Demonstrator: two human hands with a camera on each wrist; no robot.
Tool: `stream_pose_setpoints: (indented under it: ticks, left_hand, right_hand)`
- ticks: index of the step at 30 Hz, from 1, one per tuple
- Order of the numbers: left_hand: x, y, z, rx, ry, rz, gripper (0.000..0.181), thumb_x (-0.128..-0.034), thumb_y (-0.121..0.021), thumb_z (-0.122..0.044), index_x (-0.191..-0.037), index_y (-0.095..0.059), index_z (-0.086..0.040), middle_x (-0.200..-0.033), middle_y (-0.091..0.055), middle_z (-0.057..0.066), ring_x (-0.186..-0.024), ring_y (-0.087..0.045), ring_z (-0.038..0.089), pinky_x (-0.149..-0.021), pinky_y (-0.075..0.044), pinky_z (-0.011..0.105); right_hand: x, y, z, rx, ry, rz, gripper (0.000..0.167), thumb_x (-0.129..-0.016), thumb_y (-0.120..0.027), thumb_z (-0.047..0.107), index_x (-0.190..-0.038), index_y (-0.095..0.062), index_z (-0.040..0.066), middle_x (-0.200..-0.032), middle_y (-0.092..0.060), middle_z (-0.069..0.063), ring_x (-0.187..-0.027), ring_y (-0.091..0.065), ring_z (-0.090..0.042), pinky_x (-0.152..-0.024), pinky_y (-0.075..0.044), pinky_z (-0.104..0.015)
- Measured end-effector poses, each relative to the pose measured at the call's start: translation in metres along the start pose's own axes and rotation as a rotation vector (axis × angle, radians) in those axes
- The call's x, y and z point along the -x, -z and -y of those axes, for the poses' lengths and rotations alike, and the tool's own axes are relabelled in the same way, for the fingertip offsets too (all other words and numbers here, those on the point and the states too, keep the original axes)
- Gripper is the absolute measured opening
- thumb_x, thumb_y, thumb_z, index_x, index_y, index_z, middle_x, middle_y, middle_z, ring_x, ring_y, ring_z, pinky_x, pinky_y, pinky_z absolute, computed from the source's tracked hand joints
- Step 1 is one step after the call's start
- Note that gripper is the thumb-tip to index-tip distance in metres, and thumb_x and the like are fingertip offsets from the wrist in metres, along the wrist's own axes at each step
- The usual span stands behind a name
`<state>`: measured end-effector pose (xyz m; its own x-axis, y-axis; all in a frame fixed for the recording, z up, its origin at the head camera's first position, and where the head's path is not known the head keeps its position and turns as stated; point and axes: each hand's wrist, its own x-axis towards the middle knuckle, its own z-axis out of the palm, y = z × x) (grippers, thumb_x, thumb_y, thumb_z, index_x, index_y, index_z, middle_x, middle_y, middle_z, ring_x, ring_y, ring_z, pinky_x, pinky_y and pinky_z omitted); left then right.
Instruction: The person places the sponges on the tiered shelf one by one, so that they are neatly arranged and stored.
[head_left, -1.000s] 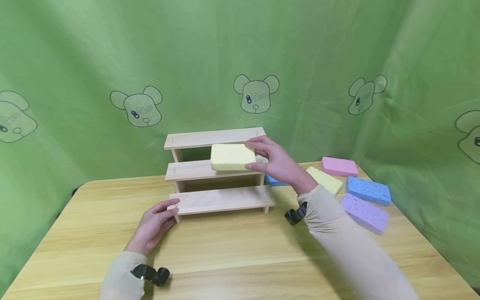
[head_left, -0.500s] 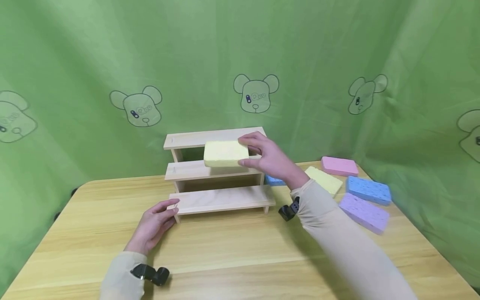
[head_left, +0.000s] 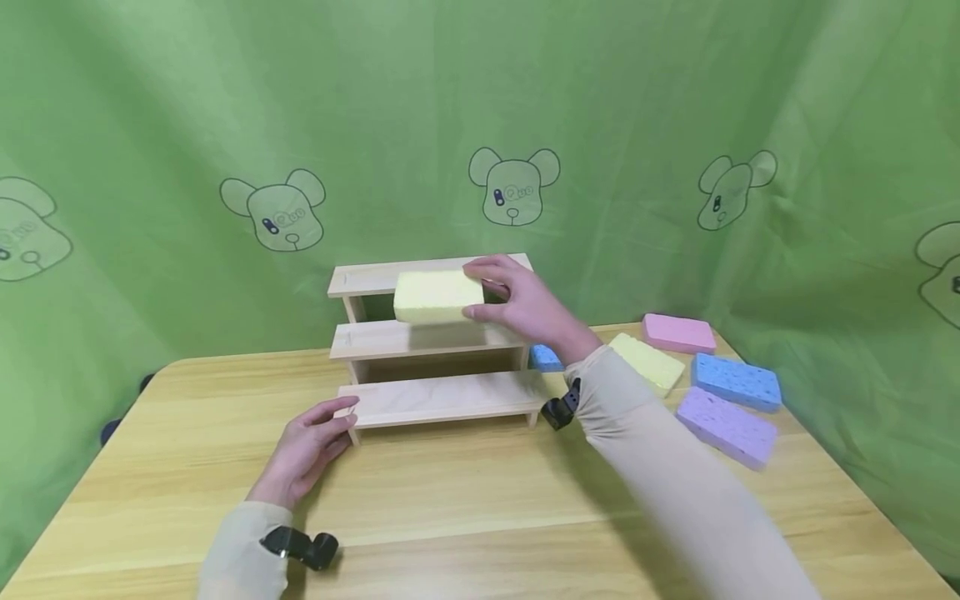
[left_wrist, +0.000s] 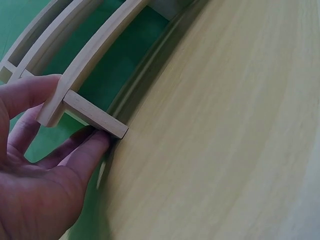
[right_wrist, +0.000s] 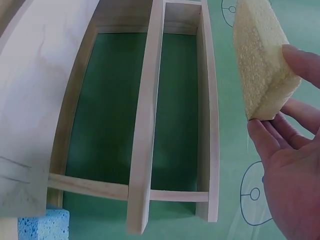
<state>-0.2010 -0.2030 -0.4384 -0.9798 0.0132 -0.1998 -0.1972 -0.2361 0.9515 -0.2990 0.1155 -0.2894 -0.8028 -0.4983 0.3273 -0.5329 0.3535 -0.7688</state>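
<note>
In the head view, the right hand (head_left: 528, 308) pinches the right end of a pale yellow sponge (head_left: 437, 293), which hangs above the middle board, in front of the top board of a three-tier wooden shelf (head_left: 450, 401). Thumb and fingertips grip the edges of that sponge (right_wrist: 264, 57) in the right wrist view, the hand (right_wrist: 295, 170) beside the shelf (right_wrist: 142, 125). At the shelf's lower left corner, the left hand (head_left: 303, 457) holds the bottom board's end. The left wrist view has the hand (left_wrist: 45, 190) with fingers on the board (left_wrist: 95, 50) and against its short leg (left_wrist: 97, 116).
Right of the shelf on the wooden table (head_left: 450, 533) lie another yellow sponge (head_left: 647, 363), a pink one (head_left: 678, 333), a speckled blue one (head_left: 736, 382) and a purple one (head_left: 727, 427). A further blue sponge (head_left: 546, 358) is partly hidden behind the shelf. Green curtain (head_left: 390, 108) surrounds the table.
The right hand has carried the yellow sponge left and slightly up, from over the middle board's right half towards the top board. The left hand has stayed at the shelf's corner.
</note>
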Motion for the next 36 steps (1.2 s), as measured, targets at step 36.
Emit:
stream_pose_setpoints:
  ticks: [36]
  left_hand:
    - [-0.001,0.000,-0.002,-0.010,0.009,-0.003,0.037,-0.0922,-0.063,0.001,-0.129,-0.060,0.002,-0.144,-0.038,0.016,-0.108,-0.058,0.016,-0.100,-0.049,0.033]
  right_hand:
    - [-0.045,-0.016,-0.006,-0.064,-0.056,-0.010,0.061,-0.085,-0.075,0.006,-0.139,-0.048,-0.006,-0.141,-0.043,-0.011,-0.133,-0.041,-0.027,-0.113,-0.034,-0.030]
